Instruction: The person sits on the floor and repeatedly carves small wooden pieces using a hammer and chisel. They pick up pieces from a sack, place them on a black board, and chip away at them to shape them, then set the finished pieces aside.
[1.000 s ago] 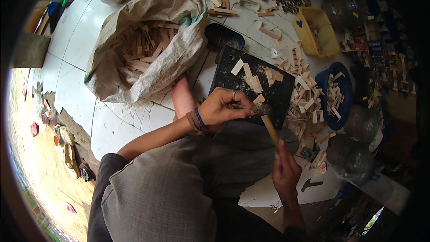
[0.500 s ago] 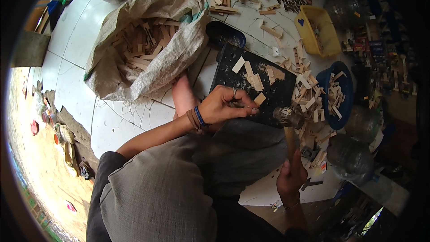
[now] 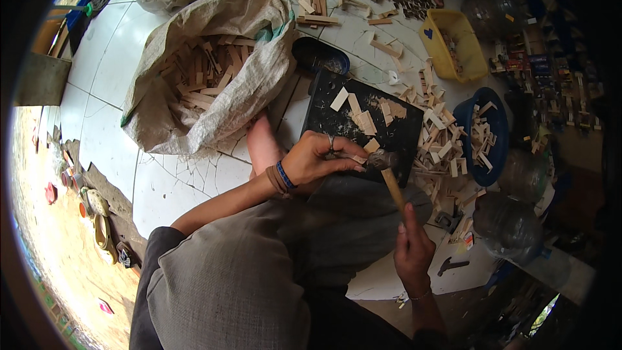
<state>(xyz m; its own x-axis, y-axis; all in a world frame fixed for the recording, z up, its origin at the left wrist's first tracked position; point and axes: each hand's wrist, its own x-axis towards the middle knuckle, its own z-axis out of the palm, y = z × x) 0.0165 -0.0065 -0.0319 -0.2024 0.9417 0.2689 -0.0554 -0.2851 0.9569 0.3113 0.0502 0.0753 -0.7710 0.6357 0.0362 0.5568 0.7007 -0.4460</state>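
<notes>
My right hand is wrapped round the wooden handle of a hammer. Its dark head sits right at the fingertips of my left hand, over the near edge of a black board. Between my left thumb and fingers is a small wooden piece, partly hidden by them. Several pale wooden blocks and wood shavings lie on the board. One small block is just beyond my left fingertips.
An open woven sack of wood strips stands at left. Right of the board spreads a heap of wooden pieces, beside a blue basin and a yellow tub. A second hammer lies near my right hand.
The hammer has swung left and its head has come to my left fingertips. My right hand has shifted slightly left with it; my left hand still pinches the piece.
</notes>
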